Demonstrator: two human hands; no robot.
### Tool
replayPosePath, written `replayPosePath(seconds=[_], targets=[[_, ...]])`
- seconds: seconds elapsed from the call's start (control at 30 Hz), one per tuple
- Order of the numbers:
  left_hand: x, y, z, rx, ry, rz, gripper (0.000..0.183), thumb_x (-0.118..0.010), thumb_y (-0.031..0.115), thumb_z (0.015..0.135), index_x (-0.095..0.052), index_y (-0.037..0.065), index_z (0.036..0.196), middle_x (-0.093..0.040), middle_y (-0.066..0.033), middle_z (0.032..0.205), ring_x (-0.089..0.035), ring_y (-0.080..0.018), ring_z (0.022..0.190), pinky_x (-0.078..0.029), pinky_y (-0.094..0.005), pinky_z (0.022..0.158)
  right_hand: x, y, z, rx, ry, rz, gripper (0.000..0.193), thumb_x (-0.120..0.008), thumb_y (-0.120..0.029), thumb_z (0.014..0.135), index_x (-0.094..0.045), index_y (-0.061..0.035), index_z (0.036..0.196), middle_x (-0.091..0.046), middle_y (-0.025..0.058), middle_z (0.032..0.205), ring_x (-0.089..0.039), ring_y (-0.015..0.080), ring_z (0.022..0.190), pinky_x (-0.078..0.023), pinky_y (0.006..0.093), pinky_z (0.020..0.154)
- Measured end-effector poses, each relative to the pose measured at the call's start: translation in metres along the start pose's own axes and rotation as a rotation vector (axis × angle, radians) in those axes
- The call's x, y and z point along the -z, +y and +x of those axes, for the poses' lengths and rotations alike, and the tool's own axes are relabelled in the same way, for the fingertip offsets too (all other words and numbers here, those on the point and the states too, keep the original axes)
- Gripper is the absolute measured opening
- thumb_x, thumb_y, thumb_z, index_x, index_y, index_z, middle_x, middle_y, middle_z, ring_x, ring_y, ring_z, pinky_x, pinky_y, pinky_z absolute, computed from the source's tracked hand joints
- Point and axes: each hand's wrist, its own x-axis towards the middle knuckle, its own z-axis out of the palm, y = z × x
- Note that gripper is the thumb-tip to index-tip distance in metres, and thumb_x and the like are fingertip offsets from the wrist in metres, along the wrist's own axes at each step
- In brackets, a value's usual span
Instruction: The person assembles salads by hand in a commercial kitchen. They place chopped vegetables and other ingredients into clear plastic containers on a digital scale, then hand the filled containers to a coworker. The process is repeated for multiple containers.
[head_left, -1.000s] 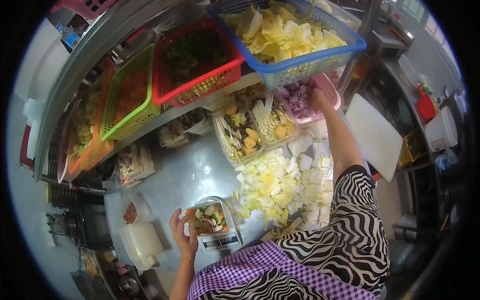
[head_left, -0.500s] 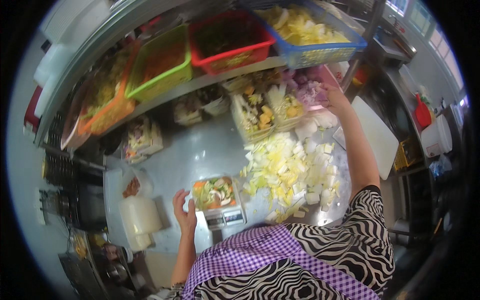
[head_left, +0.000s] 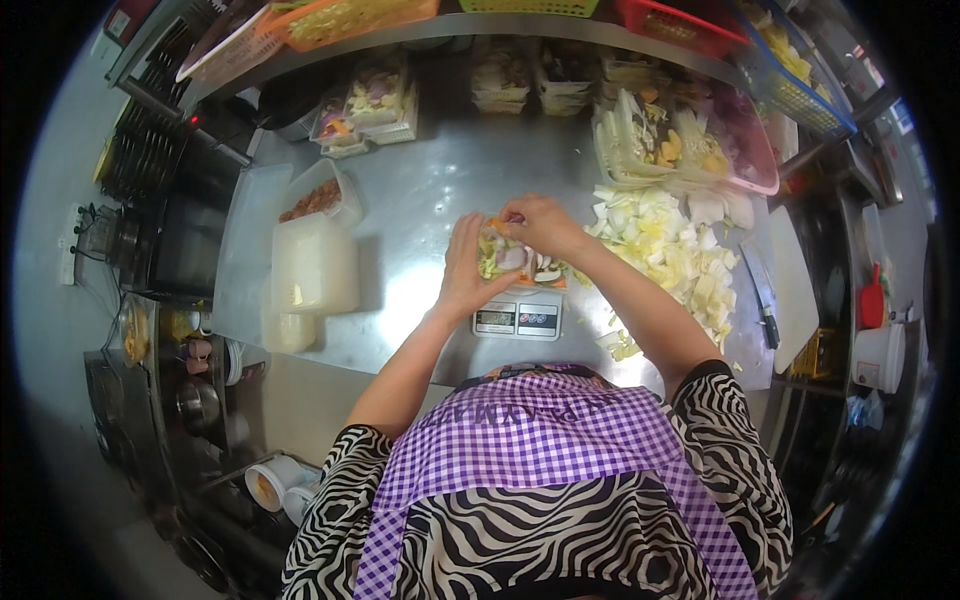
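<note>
object: a shallow, see-through tray (head_left: 543, 285) of cut vegetables (head_left: 507, 259), on a kitchen scale (head_left: 517, 319) that stands on the steel table (head_left: 410, 215), near the wearer's apron.

handling, judged by eye: light overall, most of the weight being the contents. walls look like thin plastic, so probably flexible; a hard squeeze on one side would likely bow them and tip pieces over the rim. the plastic may be slippery if wet. contents are loose: the pale sliced pieces look fragile, the orange ones stiffer, the leafy bits soft. best hold for the tray: two opposite sides, low under the rim, kept level. for single pieces: a light fingertip pinch.

position: the left hand (head_left: 466, 272) is at the tray's left side, fingers pointing away from the body and thumb apart from them, lying across toward the near edge; cupped rather than clamped. contact with the wall seems likely but is not certain.

the right hand (head_left: 545, 228) is above the far part of the tray, fingertips drawn together at the vegetables. a small piece may sit between them; cannot tell whether it is gripped.

surroundings: chopped cabbage (head_left: 665, 262) is heaped right of the tray, with a knife (head_left: 762, 295) beyond it.
</note>
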Motion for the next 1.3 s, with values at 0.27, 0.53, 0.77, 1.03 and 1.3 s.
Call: replayPosePath(seconds=[0.27,0.53,0.77,1.03,1.3], targets=[[0.005,0.006,0.002,0.054,-0.035,0.034,0.106,-0.077,0.047,0.071,-0.020,-0.001,0.147,-0.020,-0.0238,0.153,-0.015,-0.0410,0.143,-0.018,-0.0474,0.116,0.014,-0.005,-0.021,-0.291,0.146,0.339,0.020,-0.067,-0.017,0.086,-0.070,-0.0033,0.101,-0.067,0.0090,0.084,-0.063,0.0159,0.075,-0.051,0.0300,0.068],[0.015,-0.012,0.002,0.091,0.106,-0.166,0.052,-0.054,0.024,0.094,-0.041,-0.002,0.137,-0.043,-0.0257,0.139,-0.039,-0.0405,0.132,-0.032,-0.0428,0.109,0.016,0.006,-0.049,-0.290,0.369,0.346,0.018,-0.068,-0.014,0.086,-0.069,-0.0019,0.100,-0.065,0.0065,0.085,-0.061,0.0114,0.076,-0.051,0.0259,0.069],[0.009,-0.017,0.007,0.066,0.103,-0.199,0.050,-0.053,0.023,0.094,-0.042,-0.002,0.136,-0.045,-0.0248,0.138,-0.042,-0.0395,0.129,-0.034,-0.0430,0.107,-0.008,-0.019,-0.024,0.002,0.308,0.088,0.019,-0.067,-0.012,0.085,-0.068,-0.0035,0.102,-0.066,0.0104,0.096,-0.065,0.0209,0.083,-0.051,0.0302,0.075],[0.006,-0.018,0.003,0.071,0.061,-0.193,0.047,-0.045,0.025,0.098,-0.043,0.001,0.138,-0.044,-0.0200,0.141,-0.041,-0.0331,0.132,-0.032,-0.0391,0.110,-0.007,-0.015,-0.021,-0.117,0.255,0.230,0.016,-0.062,-0.011,0.088,-0.069,-0.0052,0.101,-0.069,0.0097,0.087,-0.065,0.0190,0.076,-0.050,0.0283,0.069],[0.024,-0.014,0.008,0.025,0.156,-0.177,0.036,-0.055,0.013,0.090,-0.056,0.002,0.123,-0.055,-0.0180,0.126,-0.050,-0.0343,0.120,-0.040,-0.0388,0.101,0.021,0.012,-0.074,-0.323,0.332,0.275,0.017,-0.061,-0.008,0.088,-0.069,-0.0040,0.103,-0.068,0.0057,0.082,-0.062,0.0093,0.073,-0.050,0.0243,0.068]])
